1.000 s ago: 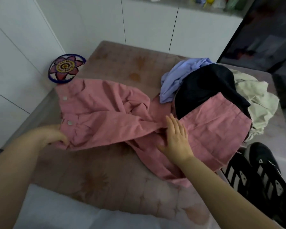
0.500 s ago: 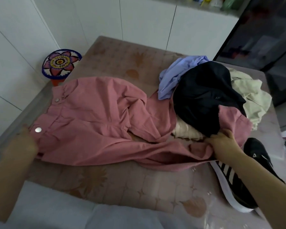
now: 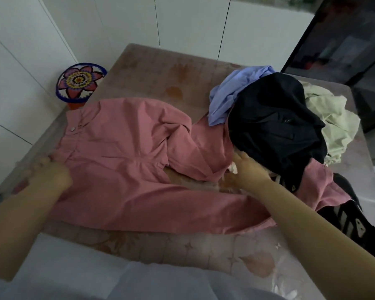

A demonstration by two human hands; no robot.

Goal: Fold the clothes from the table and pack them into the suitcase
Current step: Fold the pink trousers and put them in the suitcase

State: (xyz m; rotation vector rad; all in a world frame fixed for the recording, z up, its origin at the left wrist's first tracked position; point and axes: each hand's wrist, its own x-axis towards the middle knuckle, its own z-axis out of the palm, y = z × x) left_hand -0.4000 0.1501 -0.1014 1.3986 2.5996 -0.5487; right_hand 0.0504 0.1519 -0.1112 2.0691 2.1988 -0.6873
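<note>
A pink button-up shirt (image 3: 121,148) lies spread across the table (image 3: 160,70), collar to the left. My left hand (image 3: 50,172) grips its left edge near the buttons, fingers curled into the cloth. My right hand (image 3: 247,169) holds a fold of the pink shirt at its middle, just under the edge of a black garment (image 3: 275,126); its fingertips are hidden. The black garment tops a pile with a lilac shirt (image 3: 232,94) and a pale green garment (image 3: 333,122). A bit of cream cloth shows under the pile. No suitcase is in view.
A pair of black shoes with white stripes (image 3: 351,224) sits at the table's right front corner. A round stool with a flower pattern (image 3: 80,82) stands left of the table. White cupboards run behind, and a dark glass cabinet (image 3: 344,40) is at the right.
My right hand left the pink shirt's right end and moved left to its middle, beside the black garment. The left hand kept its hold on the left edge.
</note>
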